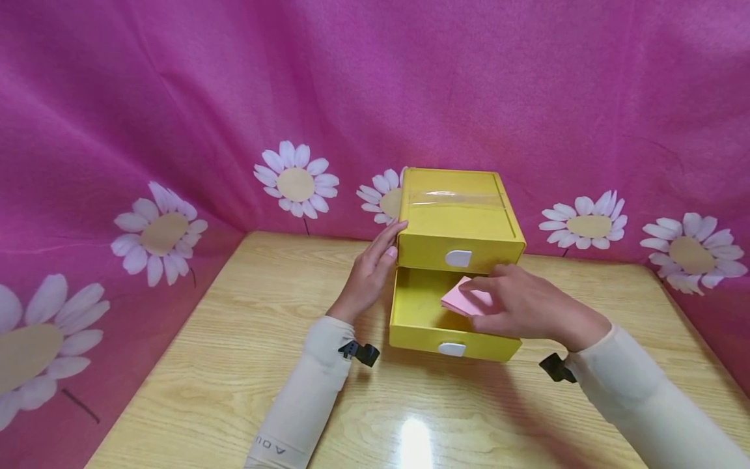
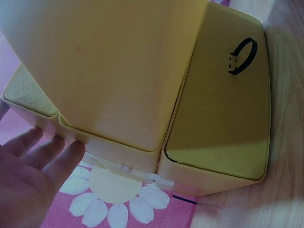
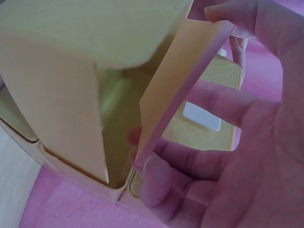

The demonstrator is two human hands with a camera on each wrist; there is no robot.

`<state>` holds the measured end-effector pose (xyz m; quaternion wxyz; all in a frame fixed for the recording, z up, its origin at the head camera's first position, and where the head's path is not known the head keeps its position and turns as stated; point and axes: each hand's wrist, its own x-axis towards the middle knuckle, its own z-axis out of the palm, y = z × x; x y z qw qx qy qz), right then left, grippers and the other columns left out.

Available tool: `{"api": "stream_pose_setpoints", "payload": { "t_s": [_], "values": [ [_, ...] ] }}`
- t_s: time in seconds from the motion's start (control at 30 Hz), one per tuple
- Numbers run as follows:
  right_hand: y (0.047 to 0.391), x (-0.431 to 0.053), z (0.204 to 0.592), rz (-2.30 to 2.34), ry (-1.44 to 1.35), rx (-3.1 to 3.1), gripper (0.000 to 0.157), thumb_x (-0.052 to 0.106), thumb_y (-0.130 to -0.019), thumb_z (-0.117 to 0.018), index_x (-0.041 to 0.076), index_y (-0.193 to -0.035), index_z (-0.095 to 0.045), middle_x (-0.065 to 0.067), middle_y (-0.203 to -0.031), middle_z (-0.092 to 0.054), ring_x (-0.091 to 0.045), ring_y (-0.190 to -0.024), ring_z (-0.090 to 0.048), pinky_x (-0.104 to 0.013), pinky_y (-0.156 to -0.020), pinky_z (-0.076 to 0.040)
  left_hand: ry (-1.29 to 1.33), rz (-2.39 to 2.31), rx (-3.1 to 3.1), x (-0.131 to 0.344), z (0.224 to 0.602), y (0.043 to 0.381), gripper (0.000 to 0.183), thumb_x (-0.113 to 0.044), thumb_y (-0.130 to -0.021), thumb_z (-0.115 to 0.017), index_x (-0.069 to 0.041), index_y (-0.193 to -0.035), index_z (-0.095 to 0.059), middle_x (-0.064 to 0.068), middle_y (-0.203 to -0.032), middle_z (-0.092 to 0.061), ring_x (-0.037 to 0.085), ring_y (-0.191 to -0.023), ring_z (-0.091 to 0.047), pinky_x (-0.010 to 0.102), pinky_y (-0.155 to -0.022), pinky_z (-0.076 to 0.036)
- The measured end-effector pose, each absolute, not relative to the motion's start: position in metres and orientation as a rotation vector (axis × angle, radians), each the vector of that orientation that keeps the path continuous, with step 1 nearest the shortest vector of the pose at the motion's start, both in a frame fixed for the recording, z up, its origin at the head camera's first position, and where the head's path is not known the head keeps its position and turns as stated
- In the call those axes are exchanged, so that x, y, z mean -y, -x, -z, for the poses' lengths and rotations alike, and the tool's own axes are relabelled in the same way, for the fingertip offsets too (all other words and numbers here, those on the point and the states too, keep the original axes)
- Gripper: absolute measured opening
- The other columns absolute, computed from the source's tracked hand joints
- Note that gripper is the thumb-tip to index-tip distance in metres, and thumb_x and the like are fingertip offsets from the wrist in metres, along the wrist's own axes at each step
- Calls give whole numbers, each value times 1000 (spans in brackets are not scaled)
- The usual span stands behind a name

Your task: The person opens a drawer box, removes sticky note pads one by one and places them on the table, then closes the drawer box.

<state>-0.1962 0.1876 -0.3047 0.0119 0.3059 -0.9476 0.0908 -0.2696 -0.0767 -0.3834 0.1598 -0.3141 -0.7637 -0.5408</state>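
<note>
A small yellow drawer unit [image 1: 457, 212] stands on the table, its lower drawer [image 1: 418, 303] pulled out and its upper drawer [image 1: 430, 255] closed. My right hand [image 1: 524, 303] is over the open lower drawer and pinches a pad of pink sticky notes [image 1: 459, 299] between thumb and fingers. From the right wrist, the pad [image 3: 183, 80] appears edge-on, tilted, with fingertips at both ends. My left hand [image 1: 369, 270] lies along the unit's left side with its fingers extended; in the left wrist view its fingertips [image 2: 73, 152] are at the unit's edge.
White pull tabs [image 1: 452, 350] are on the drawer fronts, and clear tape [image 1: 457, 198] crosses the unit's top. Wooden table [image 1: 263, 293] surrounds the unit. A pink cloth [image 1: 469, 85] with large daisies hangs behind and at both sides.
</note>
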Motion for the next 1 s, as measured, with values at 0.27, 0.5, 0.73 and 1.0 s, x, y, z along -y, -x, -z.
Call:
{"api": "stream_pose_setpoints", "payload": {
  "t_s": [0.27, 0.5, 0.73, 1.0],
  "values": [
    [190, -196, 304, -297, -912, 2963, 49, 36, -76, -72, 23, -122, -67, 2, -82, -51, -15, -74, -43, -27, -58, -35, 907, 1531, 2177, 76, 384, 270, 46, -30, -104, -34, -26, -149, -38, 1, -157, -29, 9, -141, -28, 33, -115, -27],
    [187, -203, 304, -327, -917, 2938, 45, 30, -76, -72, 22, -120, -68, 4, -78, -50, -12, -72, -44, -26, -58, -38, 894, 1530, 2191, 75, 382, 268, 46, -27, -104, -34, -26, -149, -37, -1, -157, -28, 10, -142, -27, 34, -115, -25],
    [183, -210, 304, -310, -904, 2927, 45, 30, -76, -72, 21, -120, -68, 3, -86, -53, -13, -77, -47, -27, -60, -40, 882, 1534, 2204, 76, 382, 269, 46, -31, -104, -33, -30, -149, -36, -3, -158, -27, 8, -142, -26, 34, -115, -25],
    [180, -221, 303, -267, -851, 2932, 47, 30, -74, -73, 23, -120, -68, 2, -81, -52, -14, -75, -45, -26, -59, -38, 888, 1538, 2195, 76, 383, 269, 46, -31, -103, -34, -31, -149, -36, -1, -158, -27, 8, -142, -26, 36, -115, -26]
  ]
}}
